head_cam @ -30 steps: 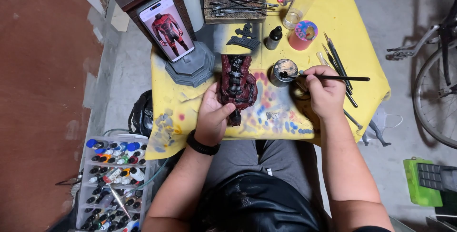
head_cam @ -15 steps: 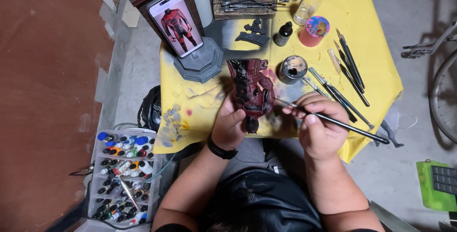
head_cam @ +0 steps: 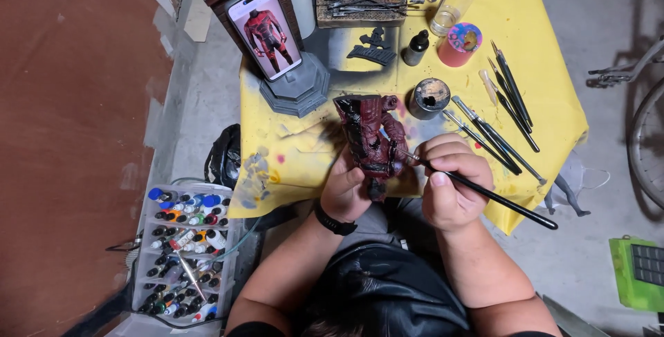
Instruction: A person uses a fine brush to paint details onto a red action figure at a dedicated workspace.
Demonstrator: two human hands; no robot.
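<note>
My left hand [head_cam: 344,188] grips the dark red figurine [head_cam: 372,140] from below, holding it over the near edge of the yellow-covered table [head_cam: 539,102]. My right hand [head_cam: 449,185] is closed around a thin black paintbrush [head_cam: 484,193], its tip touching the figurine's right side. A small open paint pot [head_cam: 429,96] stands just beyond; spare brushes [head_cam: 498,126] lie to its right.

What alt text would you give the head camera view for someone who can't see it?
Seen from above, a person's left hand holds a dark red figurine while the right hand touches a thin black paintbrush to it, over a yellow-covered table with spare brushes, a paint pot and a propped phone.
</note>
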